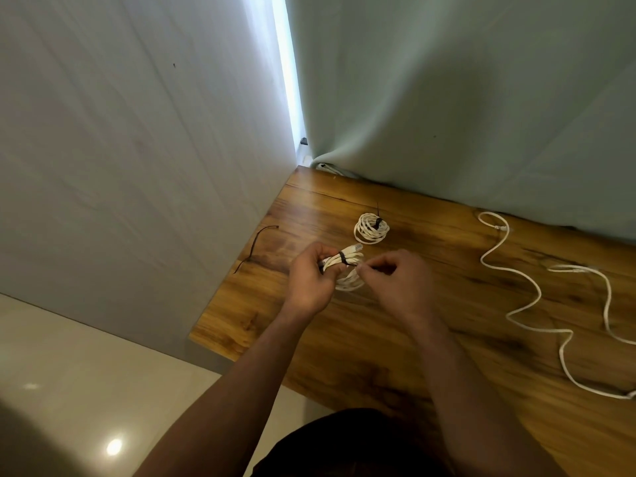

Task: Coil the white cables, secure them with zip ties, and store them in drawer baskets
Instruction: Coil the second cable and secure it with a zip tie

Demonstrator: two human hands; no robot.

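Observation:
My left hand (309, 277) grips a coiled white cable (347, 268) just above the wooden table (378, 339). A black zip tie (342, 259) is wrapped round the coil. My right hand (395, 280) pinches the tie's tail at the coil's right side. Behind them lies a second coiled white cable (371, 228), bound with its own black tie. A loose white cable (537, 297) snakes across the right part of the table.
A spare black zip tie (256, 244) lies at the table's left edge, partly hanging over it. A grey wall stands at left, and a pale green curtain (464, 98) hangs along the table's back. A tiled floor shows at lower left.

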